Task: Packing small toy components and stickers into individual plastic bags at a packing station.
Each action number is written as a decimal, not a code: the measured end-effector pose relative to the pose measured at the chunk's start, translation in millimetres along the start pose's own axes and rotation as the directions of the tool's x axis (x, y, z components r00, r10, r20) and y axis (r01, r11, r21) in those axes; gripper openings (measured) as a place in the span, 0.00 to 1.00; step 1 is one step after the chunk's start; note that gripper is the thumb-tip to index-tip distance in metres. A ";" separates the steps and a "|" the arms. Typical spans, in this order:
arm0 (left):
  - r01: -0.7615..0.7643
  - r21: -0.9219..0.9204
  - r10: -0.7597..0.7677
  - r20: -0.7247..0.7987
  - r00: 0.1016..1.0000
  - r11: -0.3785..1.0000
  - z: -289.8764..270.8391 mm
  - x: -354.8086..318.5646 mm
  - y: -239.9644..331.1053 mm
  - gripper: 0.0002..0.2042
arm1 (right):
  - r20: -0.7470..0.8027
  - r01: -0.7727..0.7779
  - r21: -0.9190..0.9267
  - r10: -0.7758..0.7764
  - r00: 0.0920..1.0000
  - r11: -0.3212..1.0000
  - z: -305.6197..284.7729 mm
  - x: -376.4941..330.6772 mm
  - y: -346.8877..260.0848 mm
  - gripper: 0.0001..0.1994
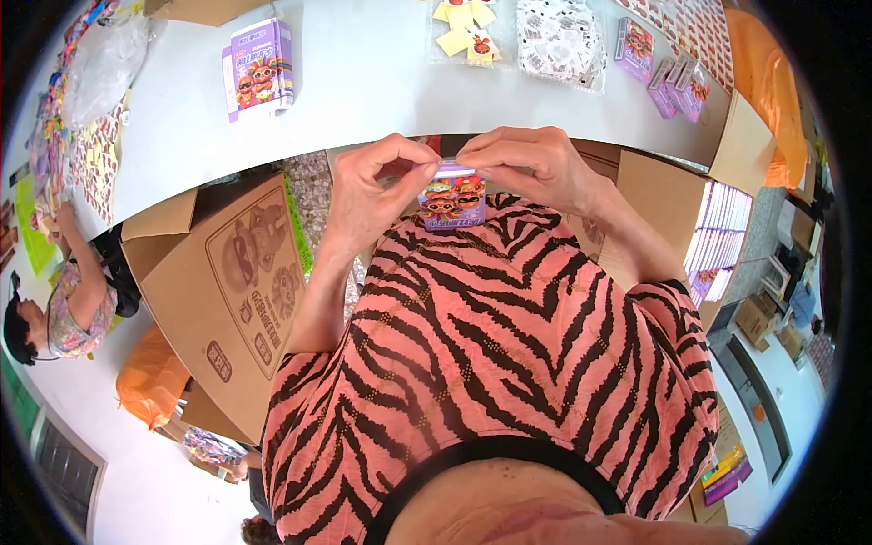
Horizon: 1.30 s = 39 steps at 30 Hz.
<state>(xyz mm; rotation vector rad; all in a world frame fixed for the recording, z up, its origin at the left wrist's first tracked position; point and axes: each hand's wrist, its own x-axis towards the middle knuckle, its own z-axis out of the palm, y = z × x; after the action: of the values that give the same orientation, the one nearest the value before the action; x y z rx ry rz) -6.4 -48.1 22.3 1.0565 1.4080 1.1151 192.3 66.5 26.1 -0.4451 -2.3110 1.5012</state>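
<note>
Box [452,204], purple: at 12 o'clock from centre. Left hand [377,186]: fingertips pinching its top edge, 10 o'clock. Right hand [536,165]: likewise, 2 o'clock. Handling advised: light, even pressure both sides; card may crease.

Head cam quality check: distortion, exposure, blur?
Head view: fisheye bows the near edge of the white table and blacks out the corners; lighting is bright; left hand, right hand and the held purple box show no obvious motion blur; far-right cartons look small and soft.
</note>
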 end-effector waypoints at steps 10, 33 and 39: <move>-0.302 0.237 0.318 -0.030 0.948 0.923 5.2 -15.7 -9.9 0.11 | -0.093 0.164 -0.225 -0.188 0.978 0.961 14.0 -17.3 10.2 0.14; -0.067 -0.109 0.054 -0.119 0.991 0.992 21.5 -16.4 2.2 0.11 | 0.181 -0.153 -0.168 0.183 0.966 0.974 -12.1 34.8 -24.7 0.03; -0.038 -0.107 0.027 -0.101 0.994 0.993 13.1 -17.9 6.0 0.06 | 0.229 -0.033 -0.219 0.084 0.970 0.975 -9.8 37.7 -27.3 0.04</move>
<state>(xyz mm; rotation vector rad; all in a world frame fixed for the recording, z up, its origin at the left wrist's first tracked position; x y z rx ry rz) 8.8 -63.1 30.7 0.9598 1.3953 1.2692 161.2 80.4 59.4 -0.4122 -2.6846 1.4031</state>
